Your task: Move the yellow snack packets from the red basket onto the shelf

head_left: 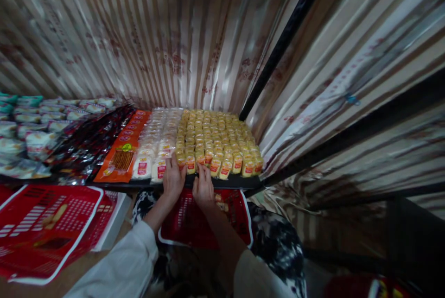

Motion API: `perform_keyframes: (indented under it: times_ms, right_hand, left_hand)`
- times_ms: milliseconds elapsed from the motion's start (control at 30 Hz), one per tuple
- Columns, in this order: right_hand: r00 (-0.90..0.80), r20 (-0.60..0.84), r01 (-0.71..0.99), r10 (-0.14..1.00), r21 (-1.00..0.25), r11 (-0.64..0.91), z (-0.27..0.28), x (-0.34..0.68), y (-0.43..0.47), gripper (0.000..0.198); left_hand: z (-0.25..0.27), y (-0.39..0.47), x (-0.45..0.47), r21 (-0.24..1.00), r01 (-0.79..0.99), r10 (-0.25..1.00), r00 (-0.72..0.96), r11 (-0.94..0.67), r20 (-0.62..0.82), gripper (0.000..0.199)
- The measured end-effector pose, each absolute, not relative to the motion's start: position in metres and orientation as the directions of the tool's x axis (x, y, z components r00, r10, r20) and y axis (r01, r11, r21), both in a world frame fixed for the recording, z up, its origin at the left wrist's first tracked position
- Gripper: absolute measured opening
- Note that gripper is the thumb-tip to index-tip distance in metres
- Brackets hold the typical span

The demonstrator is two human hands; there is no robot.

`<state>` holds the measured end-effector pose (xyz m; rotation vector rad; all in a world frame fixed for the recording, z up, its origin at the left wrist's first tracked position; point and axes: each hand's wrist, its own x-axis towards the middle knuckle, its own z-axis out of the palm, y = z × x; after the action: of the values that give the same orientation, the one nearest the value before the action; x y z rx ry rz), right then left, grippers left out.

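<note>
Rows of small yellow wrapped snack packets (222, 142) stand on a dark shelf (243, 182) in front of me. My left hand (174, 178) is at the front left corner of these rows, fingers and thumb closed about a yellow packet at the edge. Beside it, my right hand (204, 187) pinches at the bottom of another front packet. The fingers partly cover what they grip. White wrapped packets (149, 149) fill the rows just left of the yellow ones. Below my hands, a red bag with a white rim (177, 224) lies across my lap, with a few small packets in it.
Left along the shelf are an orange flat pack (120, 154), dark shiny packs (92, 142) and white-and-blue packets (41, 142). Red printed bags (48, 228) lie at lower left. Striped curtain sheeting (156, 34) and dark metal poles (288, 38) enclose the back and right.
</note>
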<state>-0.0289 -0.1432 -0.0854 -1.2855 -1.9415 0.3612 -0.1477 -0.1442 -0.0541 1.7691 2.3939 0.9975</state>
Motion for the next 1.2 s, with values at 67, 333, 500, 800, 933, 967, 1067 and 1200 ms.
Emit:
perform_keyframes:
  times_ms: [67, 333, 500, 800, 933, 967, 1067, 1200]
  right_hand:
    - [-0.188, 0.438, 0.658, 0.879, -0.608, 0.444, -0.086, -0.029, -0.143, 0.054]
    - [-0.206, 0.451, 0.633, 0.868, -0.615, 0.47, -0.09, -0.025, -0.143, 0.061]
    - [-0.271, 0.491, 0.586, 0.828, -0.598, 0.547, -0.091, -0.015, -0.148, 0.058]
    - [-0.128, 0.561, 0.635, 0.818, -0.587, 0.502, -0.08, 0.018, -0.167, 0.048]
    - [-0.025, 0.566, 0.664, 0.824, -0.607, 0.437, -0.079, 0.035, -0.17, 0.046]
    - [0.007, 0.567, 0.671, 0.824, -0.613, 0.416, -0.079, 0.039, -0.17, 0.045]
    - [0.085, 0.568, 0.678, 0.819, -0.635, 0.37, -0.08, 0.047, -0.167, 0.044]
    - [0.13, 0.546, 0.671, 0.828, -0.664, 0.332, -0.081, 0.052, -0.159, 0.043]
  left_hand:
    - [-0.054, -0.144, -0.147, 0.483, 0.862, 0.856, -0.359, 0.152, 0.371, 0.055]
    - [-0.049, -0.145, -0.147, 0.508, 0.846, 0.866, -0.368, 0.161, 0.339, 0.054]
    - [-0.05, -0.148, -0.147, 0.507, 0.847, 0.868, -0.367, 0.163, 0.335, 0.055]
    - [-0.055, -0.155, -0.147, 0.48, 0.862, 0.856, -0.365, 0.162, 0.366, 0.051]
    - [-0.052, -0.161, -0.148, 0.481, 0.866, 0.836, -0.361, 0.136, 0.413, 0.053]
    - [-0.051, -0.163, -0.147, 0.486, 0.865, 0.831, -0.358, 0.125, 0.424, 0.053]
    - [-0.048, -0.171, -0.139, 0.499, 0.867, 0.835, -0.276, 0.002, 0.476, 0.046]
    - [-0.048, -0.178, -0.115, 0.49, 0.845, 0.879, -0.053, -0.213, 0.474, 0.036]
